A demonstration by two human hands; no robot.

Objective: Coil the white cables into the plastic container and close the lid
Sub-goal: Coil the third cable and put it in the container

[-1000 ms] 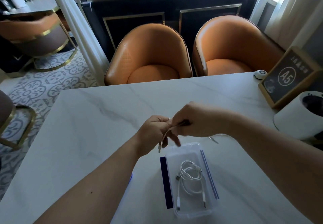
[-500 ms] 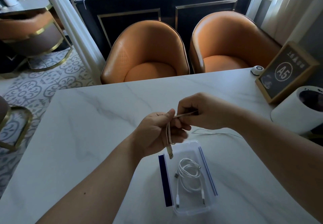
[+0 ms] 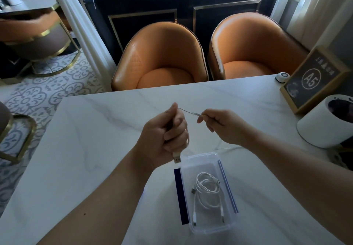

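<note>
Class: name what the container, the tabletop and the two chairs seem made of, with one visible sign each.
Container: clear plastic, probably; see-through walls and floor. Tabletop: polished marble or a marble-look slab; grey veins on white. Chairs: orange leather or imitation; smooth sheen, quilted patch.

- Plastic container (image 3: 200, 165): open on top; near half is left free for entry.
- Far left corner: overhung by left hand (image 3: 166, 130) and dangling USB plug (image 3: 176, 158).
- Span to the right hand (image 3: 225, 126): crossed by a stretched white cable (image 3: 189, 111).
- Bare marble tabletop (image 3: 95, 139): shown left of the container.
- Right flank: bounded by a white cylindrical vessel (image 3: 324, 128) and an A5 sign (image 3: 313, 78).
</note>
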